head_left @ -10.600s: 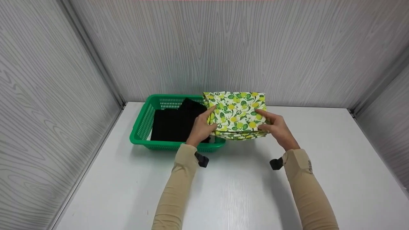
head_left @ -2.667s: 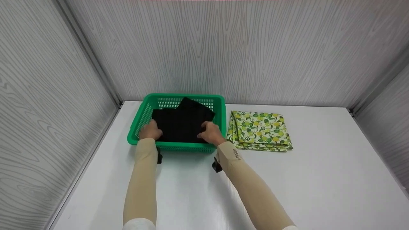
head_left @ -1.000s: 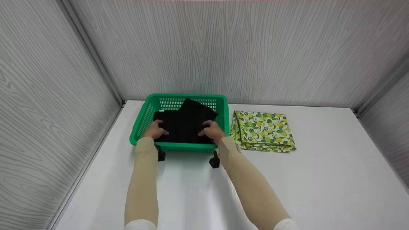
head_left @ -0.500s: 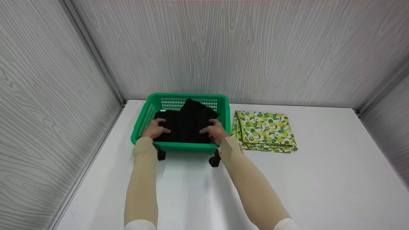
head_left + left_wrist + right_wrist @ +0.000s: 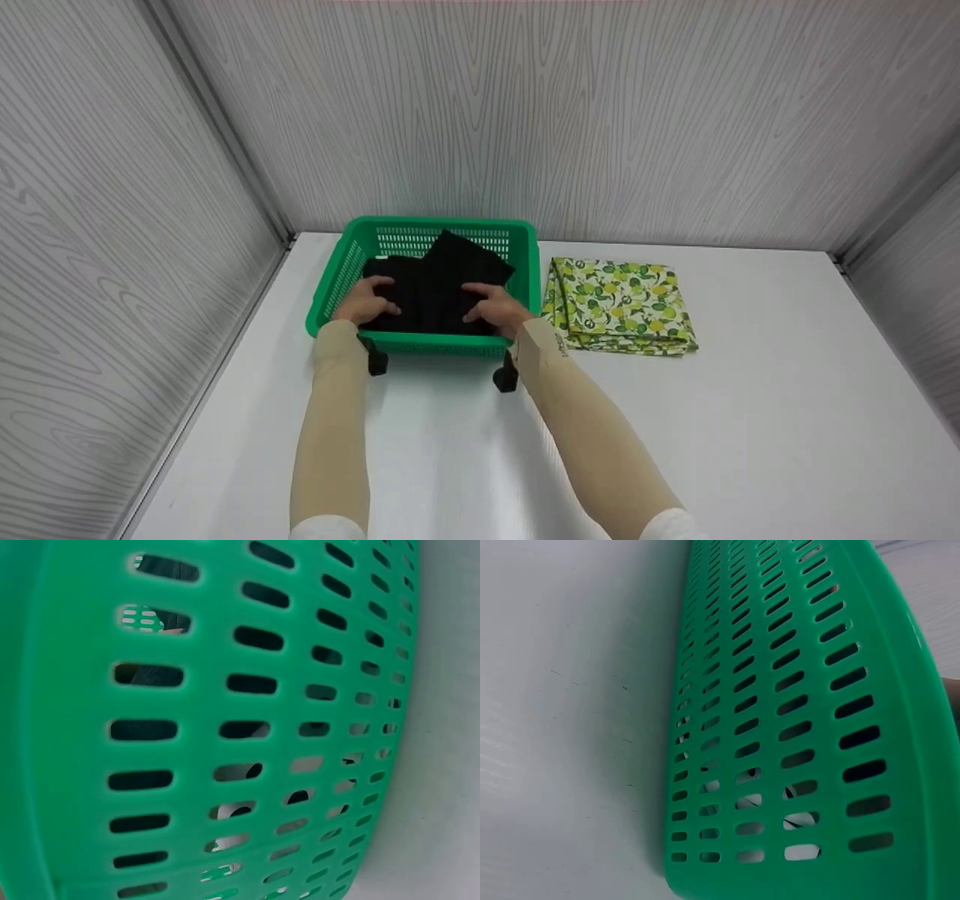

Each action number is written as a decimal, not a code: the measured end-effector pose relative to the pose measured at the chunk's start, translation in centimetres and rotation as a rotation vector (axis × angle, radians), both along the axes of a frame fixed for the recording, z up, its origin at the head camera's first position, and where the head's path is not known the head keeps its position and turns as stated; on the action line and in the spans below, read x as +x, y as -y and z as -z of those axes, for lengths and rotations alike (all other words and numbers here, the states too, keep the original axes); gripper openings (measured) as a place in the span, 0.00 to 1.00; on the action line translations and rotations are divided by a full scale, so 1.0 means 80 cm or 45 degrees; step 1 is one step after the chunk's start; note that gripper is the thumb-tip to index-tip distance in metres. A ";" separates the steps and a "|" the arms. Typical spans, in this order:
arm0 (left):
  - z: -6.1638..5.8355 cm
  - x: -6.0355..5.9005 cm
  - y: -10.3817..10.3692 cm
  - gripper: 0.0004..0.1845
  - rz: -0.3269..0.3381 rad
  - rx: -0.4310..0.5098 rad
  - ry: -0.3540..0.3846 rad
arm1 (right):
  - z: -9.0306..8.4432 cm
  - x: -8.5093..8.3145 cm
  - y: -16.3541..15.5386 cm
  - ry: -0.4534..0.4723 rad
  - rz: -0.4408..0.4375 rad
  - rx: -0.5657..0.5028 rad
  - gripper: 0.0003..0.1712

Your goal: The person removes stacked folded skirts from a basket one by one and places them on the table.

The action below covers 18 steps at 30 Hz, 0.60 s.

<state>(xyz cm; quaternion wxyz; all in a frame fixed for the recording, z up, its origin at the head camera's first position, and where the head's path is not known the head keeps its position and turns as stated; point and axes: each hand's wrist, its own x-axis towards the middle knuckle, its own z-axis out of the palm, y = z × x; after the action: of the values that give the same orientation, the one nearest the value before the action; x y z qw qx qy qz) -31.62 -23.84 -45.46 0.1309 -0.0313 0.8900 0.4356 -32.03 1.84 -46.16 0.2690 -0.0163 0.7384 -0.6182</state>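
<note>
A black folded cloth (image 5: 424,307) lies in the green plastic basket (image 5: 423,340), with a ridge down its middle. At the cloth's left end my left hand (image 5: 364,301) grips it, thumb and index finger on top and the other fingers hidden. My right hand (image 5: 499,307) holds the cloth's right part, thumb and index finger curved over it and the rest hidden. Behind, an angled black fabric corner (image 5: 469,255) sticks up toward the back rim. Both wrist views show mostly the basket's slotted front wall (image 5: 247,682), with the hands largely out of sight.
Right of the basket, a folded cloth with a lemon print (image 5: 622,300) lies on the white table (image 5: 750,390). Grey wood-grain panels (image 5: 480,112) stand behind and at both sides. A small white patch (image 5: 382,258) shows behind the black cloth.
The lemon-print cloth went from both hands to the table on the right. Both hands moved to the black cloth, which has since bunched slightly; the right hand has just shifted inward.
</note>
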 end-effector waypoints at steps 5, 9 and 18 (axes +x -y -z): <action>-0.002 0.002 -0.001 0.37 -0.023 0.031 -0.036 | 0.000 0.000 0.000 -0.029 0.011 -0.017 0.42; -0.008 0.009 -0.002 0.37 -0.072 0.107 -0.026 | -0.002 0.003 -0.001 -0.008 0.036 -0.060 0.43; -0.018 0.018 -0.004 0.36 -0.089 0.147 -0.152 | -0.014 0.009 -0.006 -0.171 0.024 -0.065 0.43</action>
<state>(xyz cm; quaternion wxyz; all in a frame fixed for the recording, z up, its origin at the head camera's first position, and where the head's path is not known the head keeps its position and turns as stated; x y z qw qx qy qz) -30.22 -23.53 -44.01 0.0639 -0.0289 0.8680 0.4916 -31.30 2.35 -45.01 0.2125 -0.0578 0.7389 -0.6368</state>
